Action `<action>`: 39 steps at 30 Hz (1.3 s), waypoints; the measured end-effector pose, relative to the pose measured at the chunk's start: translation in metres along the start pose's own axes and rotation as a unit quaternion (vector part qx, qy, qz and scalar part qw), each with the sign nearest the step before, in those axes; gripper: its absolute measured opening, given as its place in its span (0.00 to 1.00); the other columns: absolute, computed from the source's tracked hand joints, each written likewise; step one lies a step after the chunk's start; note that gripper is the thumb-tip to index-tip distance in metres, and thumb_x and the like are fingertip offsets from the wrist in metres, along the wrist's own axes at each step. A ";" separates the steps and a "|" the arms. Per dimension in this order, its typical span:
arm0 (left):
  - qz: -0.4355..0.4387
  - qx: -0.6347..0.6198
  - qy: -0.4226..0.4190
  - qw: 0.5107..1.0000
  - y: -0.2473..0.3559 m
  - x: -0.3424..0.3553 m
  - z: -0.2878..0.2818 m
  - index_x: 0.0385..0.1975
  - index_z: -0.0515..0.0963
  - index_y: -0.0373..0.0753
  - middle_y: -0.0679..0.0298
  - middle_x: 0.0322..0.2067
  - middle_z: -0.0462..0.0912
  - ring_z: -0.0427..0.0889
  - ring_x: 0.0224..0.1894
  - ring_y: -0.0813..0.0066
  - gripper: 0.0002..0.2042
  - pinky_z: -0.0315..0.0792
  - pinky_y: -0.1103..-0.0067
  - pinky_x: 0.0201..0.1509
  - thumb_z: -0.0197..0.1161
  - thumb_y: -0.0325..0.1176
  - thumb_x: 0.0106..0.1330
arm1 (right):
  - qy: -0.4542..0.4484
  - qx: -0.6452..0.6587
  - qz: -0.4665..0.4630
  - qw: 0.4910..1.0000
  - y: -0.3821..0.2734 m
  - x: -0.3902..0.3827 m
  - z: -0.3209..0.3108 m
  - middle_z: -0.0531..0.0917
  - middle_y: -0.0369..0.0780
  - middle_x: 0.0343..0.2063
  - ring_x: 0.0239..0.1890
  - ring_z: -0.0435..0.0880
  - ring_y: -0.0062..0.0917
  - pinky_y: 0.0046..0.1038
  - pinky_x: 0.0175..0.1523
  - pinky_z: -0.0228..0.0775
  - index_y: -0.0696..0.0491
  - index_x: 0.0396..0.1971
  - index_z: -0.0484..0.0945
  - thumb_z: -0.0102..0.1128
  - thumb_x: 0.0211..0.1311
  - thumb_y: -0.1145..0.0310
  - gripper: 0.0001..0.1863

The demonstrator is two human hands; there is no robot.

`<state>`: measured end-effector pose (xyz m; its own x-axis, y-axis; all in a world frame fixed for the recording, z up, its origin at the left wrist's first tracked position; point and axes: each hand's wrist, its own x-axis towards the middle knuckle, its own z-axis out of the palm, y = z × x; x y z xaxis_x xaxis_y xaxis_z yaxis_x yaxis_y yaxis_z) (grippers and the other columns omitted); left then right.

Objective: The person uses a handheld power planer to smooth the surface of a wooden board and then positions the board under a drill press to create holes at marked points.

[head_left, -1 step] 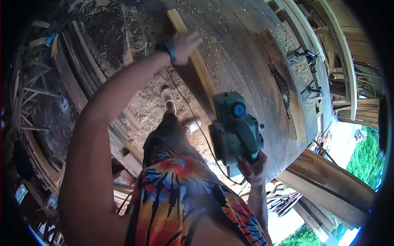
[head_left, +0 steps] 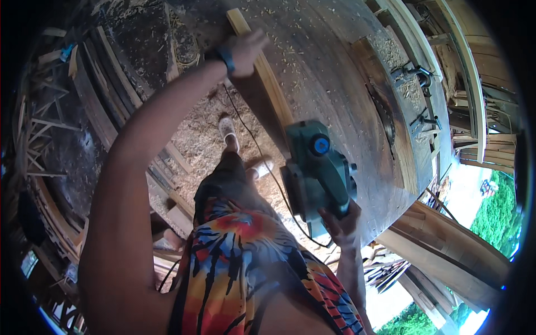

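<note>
left arm: comes in from the lower left, elbow bent wide, forearm angled up and to the right. dark wristband [head_left: 226, 60] at the wrist. left hand [head_left: 245, 54] is at the upper part of the wooden strip [head_left: 269, 82], back of the hand up, fingers pointing right across it. slightly blurred; can't tell if it's clasping the strip or just resting on it.

right arm: forearm rises nearly straight from the lower edge, close to the torso. right hand [head_left: 345, 222] is wrapped round the rear handle of the green power planer [head_left: 312, 173], thumb on the left side. firm hold.

planer position: at the near end of the strip, over the near-left edge of the workbench [head_left: 329, 84], blue knob [head_left: 320, 144] up front. strip runs from there up and left along the bench edge. dark cord [head_left: 258, 146] hangs left of the planer, above the shavings-covered floor [head_left: 195, 134]. wide dark-edged plank [head_left: 385, 106] lies further right, apart from both hands.
</note>
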<state>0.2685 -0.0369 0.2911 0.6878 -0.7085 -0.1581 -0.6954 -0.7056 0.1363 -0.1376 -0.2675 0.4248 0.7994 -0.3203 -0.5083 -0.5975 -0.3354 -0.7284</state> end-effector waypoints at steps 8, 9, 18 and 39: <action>-0.263 -0.228 0.006 0.937 -0.102 0.067 0.014 0.77 0.43 0.33 0.44 0.77 0.46 0.47 0.79 0.46 0.57 0.49 0.57 0.81 0.72 0.59 0.59 | -0.057 -0.121 -0.155 0.979 -0.008 0.026 0.026 0.85 0.45 0.25 0.25 0.87 0.38 0.35 0.28 0.74 0.57 0.40 0.83 0.77 0.53 0.71 0.16; -0.270 -0.229 0.007 0.935 -0.107 0.062 0.006 0.77 0.43 0.33 0.44 0.77 0.46 0.47 0.79 0.46 0.57 0.49 0.57 0.81 0.72 0.59 0.59 | -0.055 -0.089 -0.134 0.985 -0.012 0.026 0.029 0.87 0.47 0.27 0.26 0.89 0.39 0.34 0.29 0.75 0.58 0.40 0.82 0.77 0.53 0.71 0.16; -0.128 -0.190 -0.102 0.968 -0.117 0.068 -0.014 0.44 0.87 0.36 0.48 0.44 0.87 0.85 0.47 0.53 0.27 0.77 0.59 0.51 0.76 0.55 0.57 | -0.070 -0.088 -0.053 0.992 -0.022 0.032 0.029 0.88 0.48 0.27 0.31 0.91 0.35 0.33 0.32 0.77 0.59 0.41 0.82 0.77 0.52 0.70 0.18; -0.137 -0.105 -0.055 0.983 -0.123 0.064 -0.005 0.29 0.90 0.38 0.55 0.21 0.85 0.81 0.22 0.64 0.21 0.74 0.67 0.28 0.78 0.53 0.55 | -0.109 -0.156 -0.014 0.982 -0.071 0.096 0.051 0.88 0.49 0.32 0.37 0.90 0.40 0.37 0.42 0.78 0.54 0.44 0.83 0.76 0.52 0.62 0.21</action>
<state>0.3992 0.0046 0.2695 0.8092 -0.4928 -0.3198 -0.4204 -0.8660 0.2707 -0.0154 -0.2297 0.4041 0.7902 -0.1202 -0.6009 -0.5376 -0.6067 -0.5856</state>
